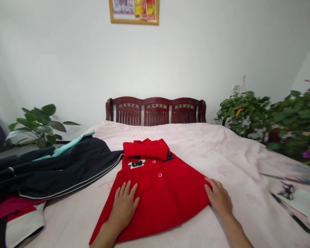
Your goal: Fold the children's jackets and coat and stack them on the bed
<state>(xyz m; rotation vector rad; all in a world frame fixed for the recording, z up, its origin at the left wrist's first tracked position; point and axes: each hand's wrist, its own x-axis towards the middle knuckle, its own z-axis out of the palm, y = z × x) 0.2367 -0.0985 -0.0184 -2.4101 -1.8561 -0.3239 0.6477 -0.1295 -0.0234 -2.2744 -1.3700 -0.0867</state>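
Note:
A red coat (167,196) lies spread on the pale pink bedsheet in front of me. Its sleeves (146,150) are folded across the top, and two buttons and a black-and-white face patch (137,164) show on the chest. My left hand (124,206) rests flat on the coat's lower left part, fingers spread. At the coat's right edge, my right hand (218,197) has its thumb and fingers closed on the red fabric. The fingertips' underside is hidden.
Dark clothes (67,168) with white piping are heaped on the left, touching the coat. Scissors (286,190) and a long black-handled tool (290,212) lie at the right. Potted plants (244,113) flank the bed. A wooden bench back (156,110) stands behind.

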